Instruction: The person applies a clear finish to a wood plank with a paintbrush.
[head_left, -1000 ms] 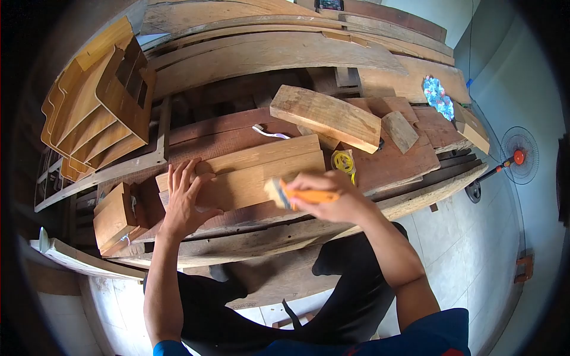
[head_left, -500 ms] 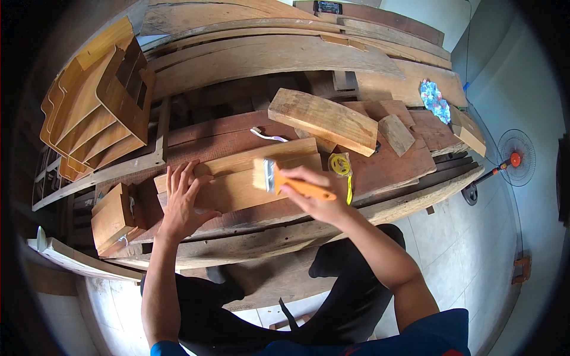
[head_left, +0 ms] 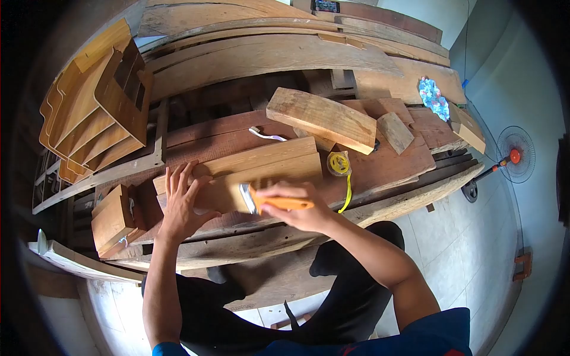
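My right hand grips a paintbrush by its orange handle. The brush's metal band and pale bristles are over the front half of a light wooden board, blurred a little by motion. My left hand lies with fingers spread on the left end of that board. Along the board runs a lengthwise step or seam. A toothbrush lies just behind it, and a yellow tape measure with its strip pulled out rests by its right end.
A thick wood block and a smaller block lie behind on the workbench. At the left stand a wooden shelf organizer and a small wooden box. A crumpled blue cloth and a fan are at the right.
My right hand has moved left and toward me with the paintbrush, bringing its bristles lower over the board. My left hand stays in place.
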`<state>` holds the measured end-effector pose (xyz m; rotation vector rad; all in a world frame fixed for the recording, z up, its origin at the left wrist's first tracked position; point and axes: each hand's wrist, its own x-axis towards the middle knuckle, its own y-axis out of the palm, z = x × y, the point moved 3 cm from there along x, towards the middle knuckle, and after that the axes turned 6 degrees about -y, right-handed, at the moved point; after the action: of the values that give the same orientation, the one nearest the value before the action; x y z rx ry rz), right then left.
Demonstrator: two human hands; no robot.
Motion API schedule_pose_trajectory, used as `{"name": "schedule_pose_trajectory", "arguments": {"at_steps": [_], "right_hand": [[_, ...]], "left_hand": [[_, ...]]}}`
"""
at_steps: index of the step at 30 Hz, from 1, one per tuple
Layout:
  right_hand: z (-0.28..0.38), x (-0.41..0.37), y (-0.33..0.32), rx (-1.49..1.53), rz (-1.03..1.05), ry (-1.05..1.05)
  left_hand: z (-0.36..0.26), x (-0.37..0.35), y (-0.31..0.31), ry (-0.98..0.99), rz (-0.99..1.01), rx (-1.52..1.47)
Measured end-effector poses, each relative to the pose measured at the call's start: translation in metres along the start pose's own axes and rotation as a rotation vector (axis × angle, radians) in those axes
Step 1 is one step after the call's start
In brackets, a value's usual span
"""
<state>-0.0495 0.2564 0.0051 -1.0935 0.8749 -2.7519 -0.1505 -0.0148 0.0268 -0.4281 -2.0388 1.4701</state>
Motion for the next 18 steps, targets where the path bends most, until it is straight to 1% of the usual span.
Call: {"name": "schedule_pose_trajectory", "arguments": {"at_steps": [2, 5, 6, 9, 10, 13, 15, 17, 18], "right_hand": [[0.001, 0.006, 0.002, 0.130, -0.259, 0.061], [0.008, 0.004, 0.009, -0.019, 0.005, 0.018], [0.014, 0.006, 0.005, -0.035, 0.153, -0.026], [0.009, 0.005, 0.007, 0.047, 0.031, 0.064], [0.004, 0.006, 0.011, 0.109, -0.114, 0.030], [0.009, 0.006, 0.014, 0.038, -0.068, 0.035], [0.012, 0.005, 0.017, -0.009, 0.210, 0.050], [0.013, 0.004, 0.020, -0.047, 0.114, -0.020], [0.012, 0.006, 0.018, -0.025, -0.003, -0.025]], "left_hand": [[0.000, -0.002, 0.000, -0.004, -0.005, 0.003], [-0.001, 0.000, -0.001, 0.015, -0.013, -0.005], [0.000, 0.000, -0.001, 0.022, -0.012, -0.008], [0.000, -0.003, 0.002, -0.003, -0.025, 0.001], [0.000, -0.004, 0.002, -0.003, -0.025, 0.011], [-0.001, -0.003, 0.002, 0.007, -0.029, 0.024], [-0.001, -0.003, 0.001, 0.015, -0.020, 0.016], [-0.001, -0.004, 0.001, 0.014, -0.025, 0.029], [-0.001, -0.005, 0.002, 0.010, -0.028, 0.034]]}}
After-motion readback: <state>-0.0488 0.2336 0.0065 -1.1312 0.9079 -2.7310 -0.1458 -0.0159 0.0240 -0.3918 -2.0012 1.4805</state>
